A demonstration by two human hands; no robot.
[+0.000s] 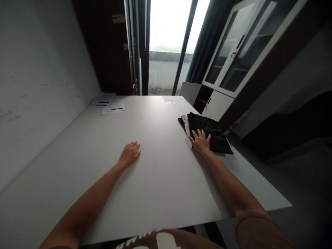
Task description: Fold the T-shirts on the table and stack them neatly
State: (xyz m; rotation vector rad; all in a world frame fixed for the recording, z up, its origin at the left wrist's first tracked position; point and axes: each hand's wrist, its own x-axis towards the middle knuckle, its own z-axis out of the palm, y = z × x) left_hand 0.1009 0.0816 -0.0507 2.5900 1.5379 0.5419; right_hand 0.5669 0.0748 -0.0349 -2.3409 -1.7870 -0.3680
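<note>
So here's the setup: big white table (158, 193), both hands palm down. The left hand (131, 153) is lying on the bare surface left of the middle, grip released, fingers out straight and fairly close together. The right hand (201, 141) is over on the folded black cloth (218, 135), fingers spread on its left part. That grip looks loose too, just resting on top rather than pinching any fabric.

The cloth itself sits along the right side of the table, near the edge, with something white (186, 125) poking out on its left side. Can't tell if that's lining or a separate piece.

Other stuff around: a few printed papers (111, 104) overlapping at the far left corner by the wall (38, 83), and a pale sheet (174, 99) at the far right end. Past the table there's a bright window (168, 26), a dark curtain (202, 39) and a white cabinet (229, 57) with glass doors.
</note>
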